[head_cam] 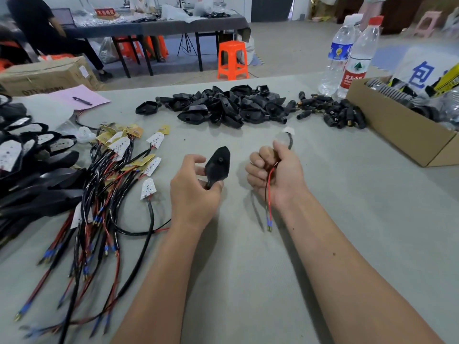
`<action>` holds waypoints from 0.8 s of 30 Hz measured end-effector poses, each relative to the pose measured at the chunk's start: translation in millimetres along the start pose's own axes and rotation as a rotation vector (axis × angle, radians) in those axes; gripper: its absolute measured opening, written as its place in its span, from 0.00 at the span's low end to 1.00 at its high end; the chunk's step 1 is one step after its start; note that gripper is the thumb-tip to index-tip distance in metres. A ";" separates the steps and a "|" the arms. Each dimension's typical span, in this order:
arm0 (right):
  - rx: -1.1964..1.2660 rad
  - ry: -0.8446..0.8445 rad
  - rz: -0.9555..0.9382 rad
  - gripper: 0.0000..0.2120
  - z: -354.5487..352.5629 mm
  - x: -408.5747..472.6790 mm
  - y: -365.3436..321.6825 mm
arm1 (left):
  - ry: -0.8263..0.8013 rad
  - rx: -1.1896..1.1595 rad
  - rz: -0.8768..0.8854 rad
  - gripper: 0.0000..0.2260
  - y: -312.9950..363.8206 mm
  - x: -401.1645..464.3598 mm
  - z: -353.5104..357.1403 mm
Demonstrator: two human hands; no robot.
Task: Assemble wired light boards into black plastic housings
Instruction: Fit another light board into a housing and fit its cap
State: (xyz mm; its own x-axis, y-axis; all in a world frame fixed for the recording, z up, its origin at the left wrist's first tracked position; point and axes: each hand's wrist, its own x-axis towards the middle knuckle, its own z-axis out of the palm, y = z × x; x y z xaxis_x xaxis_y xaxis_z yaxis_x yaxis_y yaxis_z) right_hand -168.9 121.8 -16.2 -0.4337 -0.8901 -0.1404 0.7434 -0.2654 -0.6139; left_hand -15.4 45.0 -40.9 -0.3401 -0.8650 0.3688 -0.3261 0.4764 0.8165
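Note:
My left hand (192, 192) pinches the narrow stem of a black plastic housing (219, 165), holding it upright over the table centre. My right hand (275, 175) is closed around a wired light board's cable; the white board (288, 131) sticks out above the fist and the red and black leads (268, 209) hang below. A pile of empty black housings (223, 105) lies further back. A bundle of wired light boards (119, 170) lies to the left. Assembled housings (32, 170) are stacked at the far left.
Small black connectors (332, 111) lie beside a cardboard box (402, 135) of parts at right. Two water bottles (347, 53) stand behind it. A pink sheet with a pen (82, 100) lies back left. An orange stool (232, 60) stands beyond the table's far edge.

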 end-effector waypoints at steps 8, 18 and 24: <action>-0.283 0.103 -0.095 0.34 -2.1 4.2 6.4 | -0.023 0.065 0.000 0.13 -7.1 8.4 1.0; -0.455 0.129 -0.196 0.04 -4.5 4.7 12.3 | -0.045 0.010 0.021 0.26 -9.9 11.4 -4.7; -0.541 0.153 -0.263 0.04 -2.8 5.2 16.9 | -0.014 -0.052 0.091 0.25 -1.3 9.2 -4.0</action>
State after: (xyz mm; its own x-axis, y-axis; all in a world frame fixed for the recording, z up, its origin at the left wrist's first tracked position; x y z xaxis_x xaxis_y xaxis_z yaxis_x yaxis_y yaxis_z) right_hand -160.1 113.7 -29.5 -0.6648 -0.7468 -0.0159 0.2557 -0.2076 -0.9442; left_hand -14.6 35.8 -36.8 -0.3788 -0.8161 0.4364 -0.2471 0.5436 0.8021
